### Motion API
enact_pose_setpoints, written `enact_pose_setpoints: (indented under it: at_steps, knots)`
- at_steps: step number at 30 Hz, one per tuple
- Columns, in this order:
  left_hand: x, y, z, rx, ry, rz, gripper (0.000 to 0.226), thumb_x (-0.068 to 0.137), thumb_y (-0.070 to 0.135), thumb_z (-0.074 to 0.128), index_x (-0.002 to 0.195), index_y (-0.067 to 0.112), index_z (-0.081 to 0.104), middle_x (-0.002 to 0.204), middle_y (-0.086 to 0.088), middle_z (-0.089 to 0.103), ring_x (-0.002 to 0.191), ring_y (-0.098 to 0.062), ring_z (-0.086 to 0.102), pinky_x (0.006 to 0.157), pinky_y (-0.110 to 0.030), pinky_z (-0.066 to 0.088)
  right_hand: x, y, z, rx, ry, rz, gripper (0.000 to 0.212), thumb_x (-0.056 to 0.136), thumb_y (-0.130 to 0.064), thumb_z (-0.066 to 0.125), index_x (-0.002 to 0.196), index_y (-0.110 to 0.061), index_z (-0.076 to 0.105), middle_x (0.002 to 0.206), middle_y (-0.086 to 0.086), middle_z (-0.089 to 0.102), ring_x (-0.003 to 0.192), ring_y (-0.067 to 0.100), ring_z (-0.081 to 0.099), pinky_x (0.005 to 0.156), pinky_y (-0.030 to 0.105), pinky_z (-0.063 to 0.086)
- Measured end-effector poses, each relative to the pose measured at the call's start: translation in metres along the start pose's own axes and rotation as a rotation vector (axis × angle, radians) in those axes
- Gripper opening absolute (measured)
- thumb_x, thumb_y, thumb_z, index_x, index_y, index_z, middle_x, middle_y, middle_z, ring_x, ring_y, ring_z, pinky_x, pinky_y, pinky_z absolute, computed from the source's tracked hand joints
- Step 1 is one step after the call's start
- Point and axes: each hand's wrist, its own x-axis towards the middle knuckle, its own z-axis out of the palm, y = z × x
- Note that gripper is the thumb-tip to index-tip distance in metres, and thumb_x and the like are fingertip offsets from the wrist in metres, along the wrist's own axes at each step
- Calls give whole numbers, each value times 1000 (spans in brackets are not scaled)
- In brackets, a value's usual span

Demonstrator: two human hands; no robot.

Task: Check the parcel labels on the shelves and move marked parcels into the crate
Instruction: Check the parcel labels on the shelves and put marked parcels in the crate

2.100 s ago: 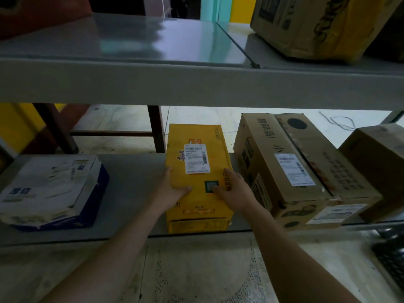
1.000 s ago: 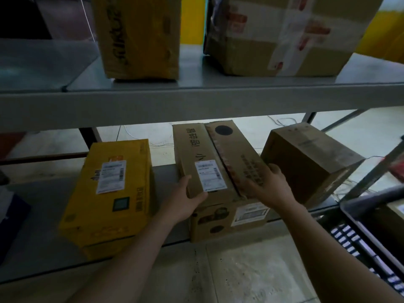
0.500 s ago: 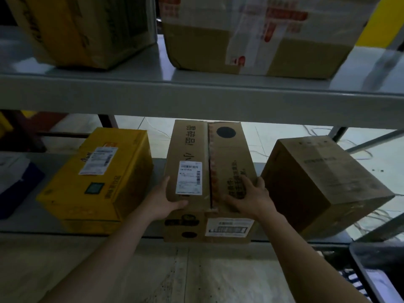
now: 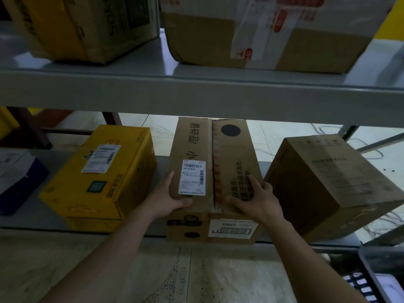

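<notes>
So the long brown cardboard parcel (image 4: 215, 162) sits in the middle of the lower shelf (image 4: 65, 217), its near end poking just past the front edge. It has a white shipping label (image 4: 192, 177) on top, left of the taped centre seam, and a second barcode label (image 4: 232, 228) on the near end face. There's a black dot printed at the far end of the top.

The person has both hands on it. The left hand (image 4: 168, 196) grips the near left corner, thumb curled over the top edge just under the white label, fingers along the left side. The right hand (image 4: 254, 199) does the same on the right: thumb on top near the seam, fingers wrapped over the right edge. The box looks to be resting on the shelf, not lifted.

To the left, just beside it, is a yellow parcel (image 4: 98, 180) with its own label. Further left there's a blue and white box (image 4: 17, 173), partly cut off. On the right, a plain brown box (image 4: 328, 182) sits turned at an angle, close to the right hand.

The upper shelf (image 4: 196, 92) carries two more big cartons. The dark crate (image 4: 378, 274) shows in the near right corner, down at floor level.
</notes>
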Motion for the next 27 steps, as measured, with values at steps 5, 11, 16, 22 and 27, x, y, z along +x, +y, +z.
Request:
enact_pose_setpoints:
  at_steps: [5,11,16,22,27]
  knots:
    - [-12,-13,1,-18,72,72,116,71,41,85,157,36,7,163,6,16,149,-21,17,120,-45,21,-19,-3,7,32,69,-54,110,64,-82,65,154,-40,19,154,6,23,129,29,48,97,43,52]
    - [-44,-10,-12,-24,149,165,115,72,41,85,157,36,7,162,6,18,146,-17,22,116,-38,23,-47,-13,-1,75,163,-99,110,62,-82,67,153,-41,21,159,4,17,136,32,42,102,45,48]
    - [-79,-2,-17,-12,219,239,115,72,41,85,156,41,6,162,9,15,145,-14,21,112,-30,23,-77,-14,-12,131,243,-142,109,60,-78,72,152,-46,23,160,1,17,137,31,41,102,45,49]
    - [-122,-5,-15,-37,233,297,115,74,37,84,154,47,2,158,23,9,133,6,11,110,-23,16,-120,-5,-9,155,301,-167,114,50,-87,63,149,-52,17,158,-5,15,134,29,43,97,51,53]
    - [-146,-11,-9,-32,244,292,116,72,42,84,152,52,0,157,27,2,136,6,8,115,-26,16,-146,3,-7,219,322,-168,113,50,-83,68,148,-53,20,159,-10,12,140,28,35,105,54,46]
